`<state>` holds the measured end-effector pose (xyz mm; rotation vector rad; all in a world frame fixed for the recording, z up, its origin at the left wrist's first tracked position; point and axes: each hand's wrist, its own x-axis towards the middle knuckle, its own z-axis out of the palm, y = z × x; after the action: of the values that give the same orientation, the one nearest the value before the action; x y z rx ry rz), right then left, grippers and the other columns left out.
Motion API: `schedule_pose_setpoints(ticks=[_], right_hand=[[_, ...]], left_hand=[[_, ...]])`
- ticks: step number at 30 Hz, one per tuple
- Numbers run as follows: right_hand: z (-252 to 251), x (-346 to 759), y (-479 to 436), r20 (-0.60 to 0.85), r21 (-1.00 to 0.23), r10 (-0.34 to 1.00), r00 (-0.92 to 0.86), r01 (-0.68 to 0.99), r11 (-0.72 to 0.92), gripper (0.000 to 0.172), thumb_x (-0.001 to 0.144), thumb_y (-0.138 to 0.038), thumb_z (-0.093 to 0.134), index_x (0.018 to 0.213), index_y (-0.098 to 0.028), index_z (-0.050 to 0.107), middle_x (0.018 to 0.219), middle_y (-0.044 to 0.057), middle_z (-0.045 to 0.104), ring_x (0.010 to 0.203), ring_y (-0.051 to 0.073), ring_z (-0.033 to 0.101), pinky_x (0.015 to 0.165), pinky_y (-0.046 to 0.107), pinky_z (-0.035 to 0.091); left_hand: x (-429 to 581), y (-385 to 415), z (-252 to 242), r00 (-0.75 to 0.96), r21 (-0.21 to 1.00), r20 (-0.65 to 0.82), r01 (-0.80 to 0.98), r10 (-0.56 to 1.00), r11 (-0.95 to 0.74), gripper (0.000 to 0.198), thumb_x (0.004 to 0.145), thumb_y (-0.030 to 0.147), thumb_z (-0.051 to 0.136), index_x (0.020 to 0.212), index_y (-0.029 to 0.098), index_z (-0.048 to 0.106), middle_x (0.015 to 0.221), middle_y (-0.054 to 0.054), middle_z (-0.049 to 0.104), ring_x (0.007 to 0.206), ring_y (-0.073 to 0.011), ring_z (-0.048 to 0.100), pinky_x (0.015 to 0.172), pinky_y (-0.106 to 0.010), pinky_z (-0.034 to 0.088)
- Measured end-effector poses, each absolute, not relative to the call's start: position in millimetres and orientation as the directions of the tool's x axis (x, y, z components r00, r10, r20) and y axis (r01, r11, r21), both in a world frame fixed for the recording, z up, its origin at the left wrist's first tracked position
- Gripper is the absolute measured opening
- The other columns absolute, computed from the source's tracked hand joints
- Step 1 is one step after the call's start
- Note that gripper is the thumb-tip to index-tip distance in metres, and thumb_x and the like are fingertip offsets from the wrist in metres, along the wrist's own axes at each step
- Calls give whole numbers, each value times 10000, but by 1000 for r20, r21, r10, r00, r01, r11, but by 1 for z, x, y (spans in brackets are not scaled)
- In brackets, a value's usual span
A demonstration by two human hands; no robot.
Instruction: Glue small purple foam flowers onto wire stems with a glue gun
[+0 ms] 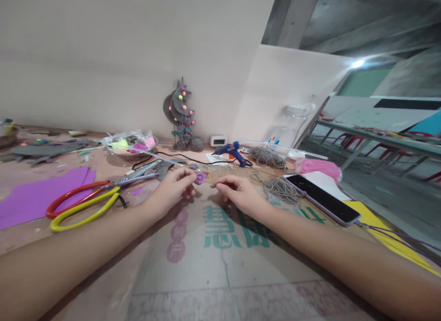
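Thumb and fingertips of my left hand (177,184) are closed on a small purple flower-shaped piece (200,177), which sticks out toward the right. A short gap away, my right hand (237,192) hovers with its thumb and forefinger drawn together; whatever it may hold is too small to make out. Both hands are over a printed cardboard sheet (193,284). Just behind the purple piece lies a small greyish-purple bit (193,166). Red-and-yellow-handled scissors (86,206) rest to the left of my left forearm.
Purple sheets (31,197) lie far left. Behind are a bowl of craft bits (129,146), a blue glue gun (232,153) and a moon-shaped hanging ornament (179,109). Grey yarn (280,190), a phone (324,199) and a clear bottle (287,128) stand or lie right.
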<state>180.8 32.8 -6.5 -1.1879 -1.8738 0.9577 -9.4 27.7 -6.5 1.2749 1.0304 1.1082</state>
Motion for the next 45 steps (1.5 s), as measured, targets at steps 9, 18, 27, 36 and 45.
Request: schedule_pose_setpoints(ticks=[9,18,27,36,45], right_hand=[[-3,190,32,545,-615,793,-271,514,598,220,858,-259,479,942,-179,665,767,22,679,676,120,596,628,228,444],[-5,190,24,545,-445,702,-459,551,705,160,869,-173,442,926,-173,591,812,23,662,721,112,595,666,217,436],[-5,187,28,494,-520,789,-364,604,604,152,837,-286,519,821,-161,604,686,6,616,574,97,499,547,207,381],[-8,187,31,478,-598,812,-336,552,580,172,808,-305,562,804,-175,674,701,-2,649,578,91,496,550,205,376],[-9,188,32,448,-604,825,-346,563,564,188,817,-318,540,839,-180,667,697,2,640,583,102,497,558,218,374]], left_hand=[[-8,25,-6,228,979,52,182,972,-95,214,751,362,575,745,156,519,528,26,553,445,-74,485,408,-157,330],[-8,24,-14,349,948,85,261,933,-184,145,755,298,569,791,158,554,604,15,589,508,-87,529,450,-170,384],[-7,20,-9,387,907,59,365,920,-211,274,763,314,555,978,178,655,610,13,574,495,-87,469,435,-179,329],[-6,16,-8,387,871,150,384,910,-307,259,788,302,518,967,177,656,659,-4,603,562,-113,508,500,-201,372],[-7,16,-10,391,793,260,435,883,-426,326,809,330,504,1087,185,594,733,-22,637,657,-151,571,584,-235,415]])
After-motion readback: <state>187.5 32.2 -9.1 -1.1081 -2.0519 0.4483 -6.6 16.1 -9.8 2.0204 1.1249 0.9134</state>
